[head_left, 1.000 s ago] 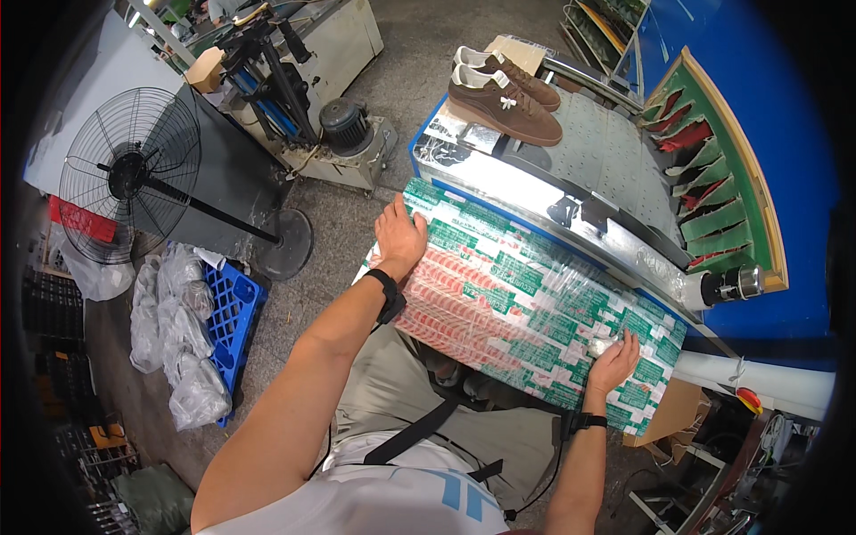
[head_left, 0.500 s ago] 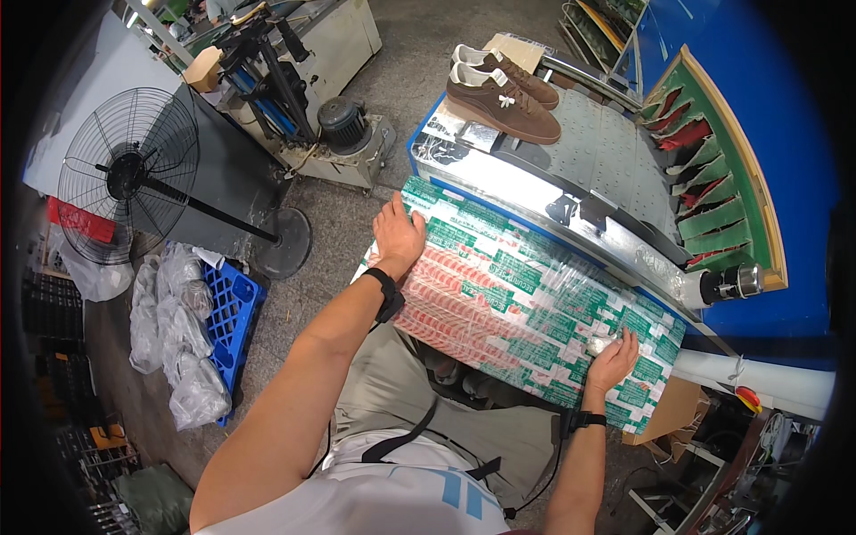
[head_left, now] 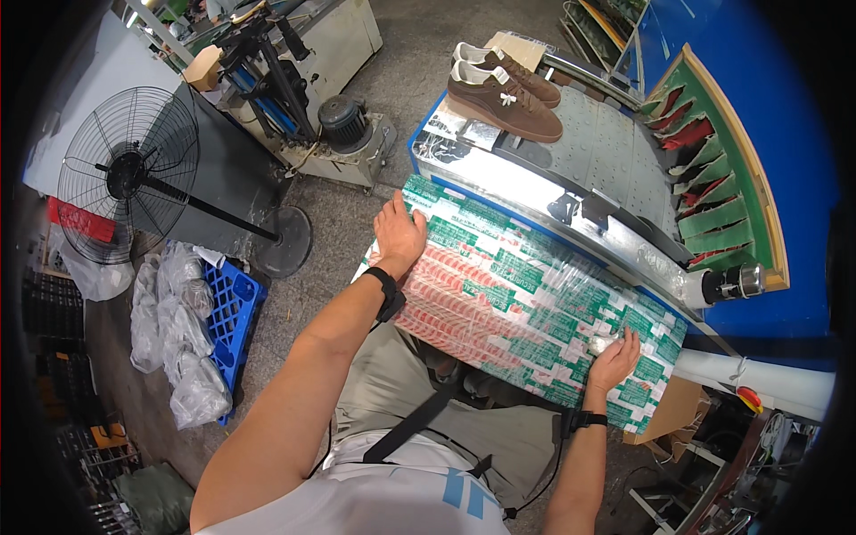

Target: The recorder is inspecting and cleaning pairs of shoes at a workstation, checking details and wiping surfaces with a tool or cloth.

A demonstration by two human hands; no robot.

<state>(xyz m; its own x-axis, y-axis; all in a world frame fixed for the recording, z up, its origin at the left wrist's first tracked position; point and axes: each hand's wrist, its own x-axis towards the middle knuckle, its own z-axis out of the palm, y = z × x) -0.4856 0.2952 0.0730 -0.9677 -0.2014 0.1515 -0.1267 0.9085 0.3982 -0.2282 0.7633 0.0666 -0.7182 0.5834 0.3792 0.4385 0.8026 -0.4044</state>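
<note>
In front of me lies a work board covered in green, white and red printed tape under a clear film. My left hand rests on its left end, the fingers flat and the thumb apart, with nothing visible in it. Toward the right end, my right hand curls its fingers around a small white wad against the board. What the wad is made of is too small to tell. Beyond the board, a pair of brown sneakers with white linings stands on the end of a conveyor machine.
Strips of green and red cloth hang across the machine's wooden-framed opening at right. On the left stand a black pedestal fan and a blue plastic pallet beside clear-bagged items. A motor sits farther back. An open cardboard box is below right.
Both hands keep their places on the board. A black strap hanging over my lap has shifted slightly; the sneakers and machine stay as they were.
</note>
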